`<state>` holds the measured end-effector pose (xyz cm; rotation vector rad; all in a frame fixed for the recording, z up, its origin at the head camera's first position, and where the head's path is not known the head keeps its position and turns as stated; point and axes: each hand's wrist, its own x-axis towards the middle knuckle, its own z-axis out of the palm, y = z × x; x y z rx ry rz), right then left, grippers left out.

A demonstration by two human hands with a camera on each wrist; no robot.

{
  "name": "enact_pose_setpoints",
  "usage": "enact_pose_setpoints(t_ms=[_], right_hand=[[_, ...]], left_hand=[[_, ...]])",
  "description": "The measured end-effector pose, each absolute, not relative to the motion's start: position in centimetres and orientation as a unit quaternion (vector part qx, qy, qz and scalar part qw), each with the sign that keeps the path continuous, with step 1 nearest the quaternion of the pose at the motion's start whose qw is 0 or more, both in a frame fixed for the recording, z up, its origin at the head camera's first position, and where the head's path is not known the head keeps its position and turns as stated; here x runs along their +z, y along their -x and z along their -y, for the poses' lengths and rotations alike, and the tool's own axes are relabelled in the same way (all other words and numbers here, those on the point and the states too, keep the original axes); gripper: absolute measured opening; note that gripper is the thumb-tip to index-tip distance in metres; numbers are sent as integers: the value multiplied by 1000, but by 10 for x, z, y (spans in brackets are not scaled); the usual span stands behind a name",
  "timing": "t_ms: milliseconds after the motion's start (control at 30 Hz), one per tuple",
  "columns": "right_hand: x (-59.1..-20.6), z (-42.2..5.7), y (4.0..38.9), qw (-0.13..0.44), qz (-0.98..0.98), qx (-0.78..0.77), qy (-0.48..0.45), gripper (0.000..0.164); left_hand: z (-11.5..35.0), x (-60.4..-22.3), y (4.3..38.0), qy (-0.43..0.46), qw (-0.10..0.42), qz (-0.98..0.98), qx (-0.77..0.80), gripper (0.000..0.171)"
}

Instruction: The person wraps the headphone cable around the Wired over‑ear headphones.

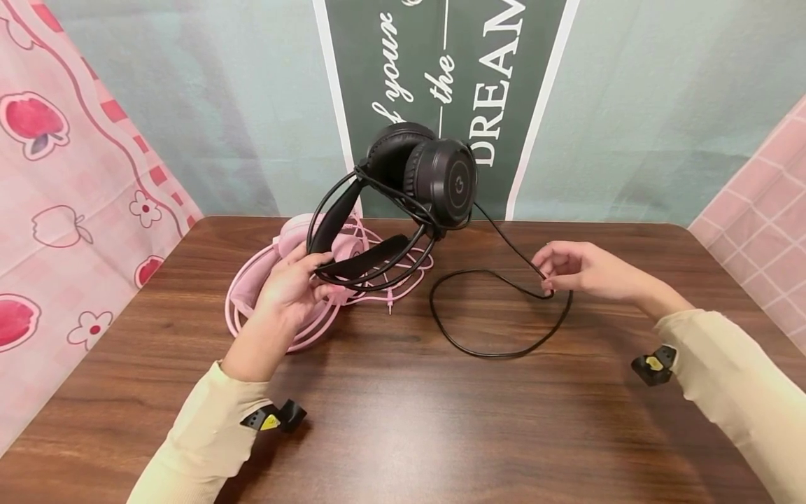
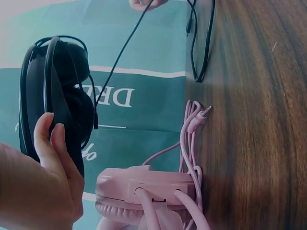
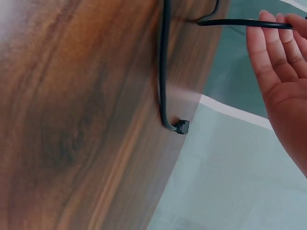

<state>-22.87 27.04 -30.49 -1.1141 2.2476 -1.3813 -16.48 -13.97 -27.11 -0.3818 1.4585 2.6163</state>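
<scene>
My left hand (image 1: 286,294) grips the headband of black over-ear headphones (image 1: 446,185), holding them tilted above the table with the ear cups up and away from me. Thin black cable is wound around their band and cups. To the right, my right hand (image 1: 588,269) pinches the headphones' black cable (image 1: 508,241) between thumb and fingers. Part of that cable lies in a loose loop on the table. Pink headphones (image 1: 252,280) lie behind and beneath the left hand, partly covered by it. The right wrist view shows a black cable end (image 3: 182,127) near the table edge.
A brown wooden table (image 1: 403,420) spans the area in front of me. A pink cable with a metal plug (image 2: 207,111) lies beside the pink headphones. Behind the table hangs a green printed cloth (image 1: 428,84), with a pink patterned curtain (image 1: 94,210) on the left.
</scene>
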Motion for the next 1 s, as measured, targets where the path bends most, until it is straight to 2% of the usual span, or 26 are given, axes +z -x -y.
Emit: enact_pose_setpoints(t_ms=[333,633,1000], right_hand=[[-306,-255,213,105,-766,-489,403,33],[-303,-250,205,96,-791,-449,404,29],[-292,-235,194,80,-811,-390,428,35]], left_hand=[[136,-272,167,157,16,-471,868,23],[133,-272,168,178,9,-464,868,31],[123,-276,171,172,-10,-498,850,41]])
